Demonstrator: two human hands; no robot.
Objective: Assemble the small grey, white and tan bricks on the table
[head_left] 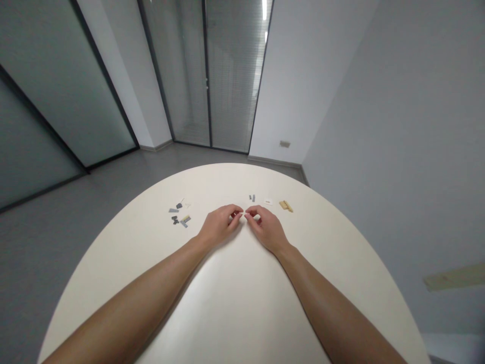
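Note:
My left hand (220,225) and my right hand (265,226) meet at the middle of a round cream table (235,298). Both are pinched shut, fingertips almost touching. Between them is a tiny piece with red and white parts (242,215), too small to name. Which hand carries it I cannot tell. A cluster of small grey and dark pieces (180,215) lies to the left of my left hand. Two small grey pieces (252,197), a small white piece (268,202) and a tan piece (286,206) lie just beyond my right hand.
The table's far edge curves just behind the small pieces. Beyond it are grey floor (125,172), glass partitions with dark frames (206,76) and a plain wall (397,126) on the right.

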